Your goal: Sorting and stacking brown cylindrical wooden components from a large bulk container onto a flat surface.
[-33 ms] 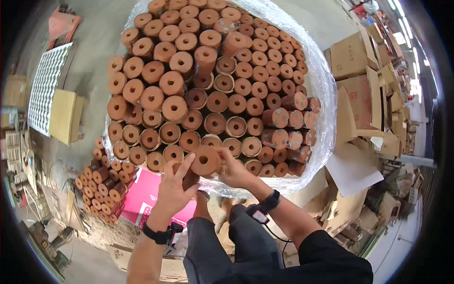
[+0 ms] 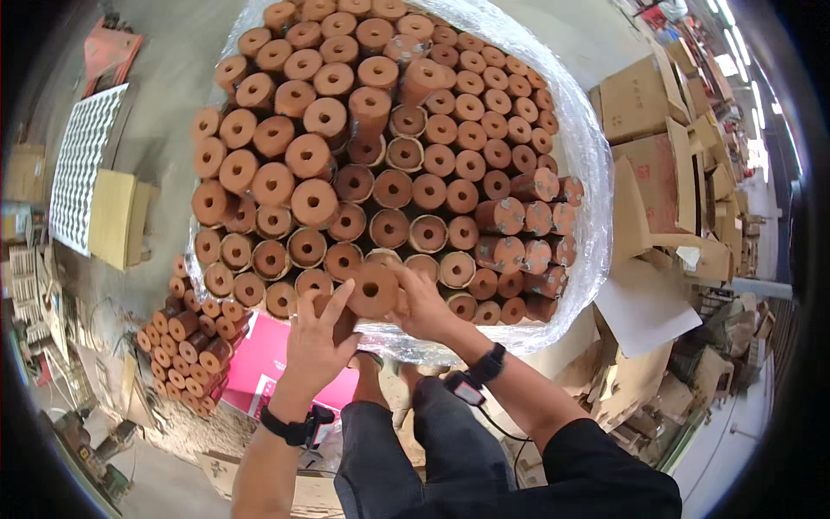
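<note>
Between my hands, over the near edge of a large stack, is a reddish-brown cylinder (image 2: 375, 292) with a round hole in its end face. My left hand (image 2: 313, 346) grips its left side, with thumb and fingers around it. From the right, the fingers of my right hand (image 2: 425, 304) close on it. Its lower part is partly hidden by my left hand. Just beyond, many similar upright cylinders (image 2: 390, 227) stand packed together, some with pale rims. A few taller ones (image 2: 370, 105) stick up above their neighbours.
Clear plastic wrap (image 2: 592, 173) surrounds the stack. Cylinders with grey-spotted ends (image 2: 510, 216) lie sideways at its right. A smaller pile of cylinders (image 2: 186, 355) and a pink sheet (image 2: 259, 355) are at near left. Cardboard boxes (image 2: 644, 104) stand right; a red pallet jack (image 2: 111, 50) is far left.
The view has shifted slightly, so the stack sits a little further left in the picture. My hands keep their hold on the cylinder, nearly unmoved.
</note>
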Tool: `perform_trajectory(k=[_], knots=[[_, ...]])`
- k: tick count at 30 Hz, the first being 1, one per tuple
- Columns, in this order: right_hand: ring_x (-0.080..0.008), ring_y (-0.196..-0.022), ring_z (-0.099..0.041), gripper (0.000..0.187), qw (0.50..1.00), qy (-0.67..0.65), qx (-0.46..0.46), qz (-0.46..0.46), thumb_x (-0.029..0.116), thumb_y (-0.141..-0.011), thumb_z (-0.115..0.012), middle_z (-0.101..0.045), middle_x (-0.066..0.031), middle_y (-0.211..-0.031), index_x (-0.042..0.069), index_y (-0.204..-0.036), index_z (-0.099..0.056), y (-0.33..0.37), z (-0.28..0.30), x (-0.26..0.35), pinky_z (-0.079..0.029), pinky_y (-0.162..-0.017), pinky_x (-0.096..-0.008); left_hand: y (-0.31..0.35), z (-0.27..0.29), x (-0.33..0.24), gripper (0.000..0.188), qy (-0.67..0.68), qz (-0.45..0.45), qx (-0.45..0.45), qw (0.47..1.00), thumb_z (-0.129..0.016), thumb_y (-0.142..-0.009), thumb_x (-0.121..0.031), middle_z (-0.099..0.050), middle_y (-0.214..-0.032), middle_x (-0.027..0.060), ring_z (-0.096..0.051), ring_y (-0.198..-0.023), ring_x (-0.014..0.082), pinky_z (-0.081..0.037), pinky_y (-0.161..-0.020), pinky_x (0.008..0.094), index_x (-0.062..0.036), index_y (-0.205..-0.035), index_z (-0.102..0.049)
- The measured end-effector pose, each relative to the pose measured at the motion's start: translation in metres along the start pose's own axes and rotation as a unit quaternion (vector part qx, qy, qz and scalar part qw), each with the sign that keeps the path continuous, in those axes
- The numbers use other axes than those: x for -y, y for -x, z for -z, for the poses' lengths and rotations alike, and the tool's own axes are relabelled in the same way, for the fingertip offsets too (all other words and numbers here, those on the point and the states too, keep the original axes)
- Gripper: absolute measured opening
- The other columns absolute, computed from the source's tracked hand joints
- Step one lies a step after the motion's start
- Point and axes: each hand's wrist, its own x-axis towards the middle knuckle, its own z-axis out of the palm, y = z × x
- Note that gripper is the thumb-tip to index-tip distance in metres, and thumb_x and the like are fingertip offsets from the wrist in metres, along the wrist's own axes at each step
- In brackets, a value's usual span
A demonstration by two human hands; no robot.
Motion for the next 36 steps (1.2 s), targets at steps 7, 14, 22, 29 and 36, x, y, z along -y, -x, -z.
perform_trajectory(k=[7,14,22,29,36], knots=[[-0.0403,-0.137,-0.034,0.073,0.944,0.327,0.042,0.020,0.023,-0.079,-0.069,-0.035,-0.0176,-0.154,0.011,-0.146,-0.042,-0.030,0.018,-0.039,-0.025,-0.111,-0.0551,-0.054,-0.061,0.035,0.073,-0.169,-0.044,-0.109,0.979,-0.075,-0.075,-0.018,-0.031,-0.146,0.0290,-0.032,-0.134,0.0512,-0.037,-0.105,0.0569,-0.0201,-0.143,-0.047],[-0.0456,-0.146,-0.023,0.060,0.671,0.709,0.217,0.002,0.040,-0.092,-0.057,-0.030,-0.0156,-0.159,0.011,-0.144,-0.052,-0.043,0.141,-0.066,-0.016,-0.114,-0.0694,-0.067,-0.059,0.008,0.093,-0.282,-0.034,-0.176,0.942,-0.078,-0.072,-0.052,-0.034,-0.154,0.0211,-0.026,-0.144,0.0416,-0.010,-0.113,0.0661,-0.0101,-0.147,-0.040],[-0.0532,-0.140,-0.020,0.083,0.660,0.620,0.399,-0.141,0.054,-0.075,-0.077,-0.016,-0.0243,-0.160,0.019,-0.146,-0.052,-0.077,0.164,-0.057,-0.036,-0.097,-0.0717,-0.038,-0.088,-0.013,0.067,-0.040,-0.072,-0.198,0.977,-0.080,-0.078,-0.033,-0.052,-0.131,0.0264,-0.051,-0.121,0.0408,-0.043,-0.098,0.0531,-0.0015,-0.130,-0.052],[-0.0292,-0.095,-0.049,0.027,0.776,0.575,0.215,-0.146,0.029,-0.095,-0.056,-0.057,-0.0064,-0.090,0.008,-0.111,-0.059,-0.103,0.149,-0.122,-0.030,-0.082,-0.0466,-0.100,-0.209,-0.058,0.058,0.656,0.395,0.088,0.637,-0.054,-0.099,-0.049,-0.057,-0.118,0.0221,-0.062,-0.098,0.0317,-0.054,-0.088,0.0487,-0.0032,-0.133,-0.042],[-0.0288,-0.093,-0.067,0.043,0.718,0.661,0.193,-0.101,0.035,-0.085,-0.068,-0.071,-0.0114,-0.101,0.005,-0.113,-0.057,-0.108,0.127,-0.110,-0.041,-0.072,-0.0436,-0.133,-0.273,-0.087,0.050,0.586,0.063,0.078,0.804,-0.058,-0.097,-0.048,-0.059,-0.118,0.0057,-0.059,-0.106,0.0204,-0.050,-0.093,0.0432,-0.0123,-0.131,-0.052]])
